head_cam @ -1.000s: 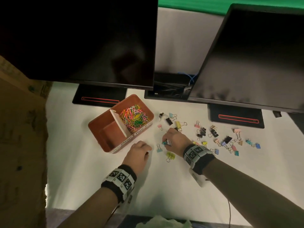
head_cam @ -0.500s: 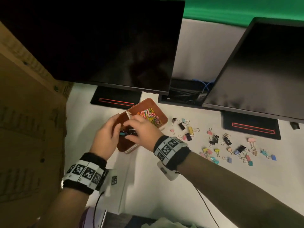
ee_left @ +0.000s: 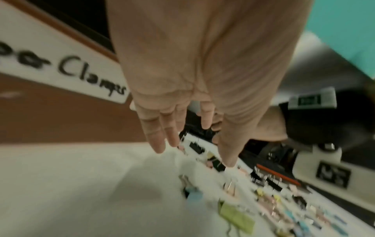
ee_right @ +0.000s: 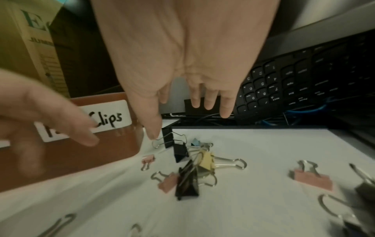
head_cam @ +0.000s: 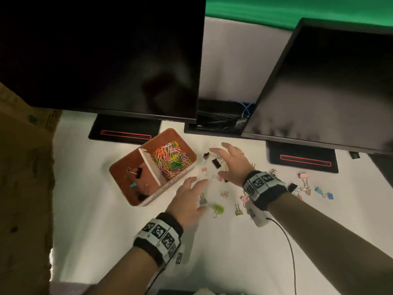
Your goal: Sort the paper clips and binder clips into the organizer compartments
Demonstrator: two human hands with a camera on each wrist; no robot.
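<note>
Black monitors [head_cam: 102, 56] are looming over the white desk [head_cam: 223, 241]. Near the left one, the brown organizer [head_cam: 125, 167] is sitting, its far compartment holding coloured paper clips [head_cam: 171, 159], its near one a few binder clips [head_cam: 136, 170]. Beside it, both hands are hovering over the desk, fingers spread wide and holding nothing: the left hand [head_cam: 188, 196] above a grey clip [head_cam: 203, 200], the right hand [head_cam: 231, 165] above black clips [head_cam: 216, 163]. More binder clips are lying scattered rightward.
</note>
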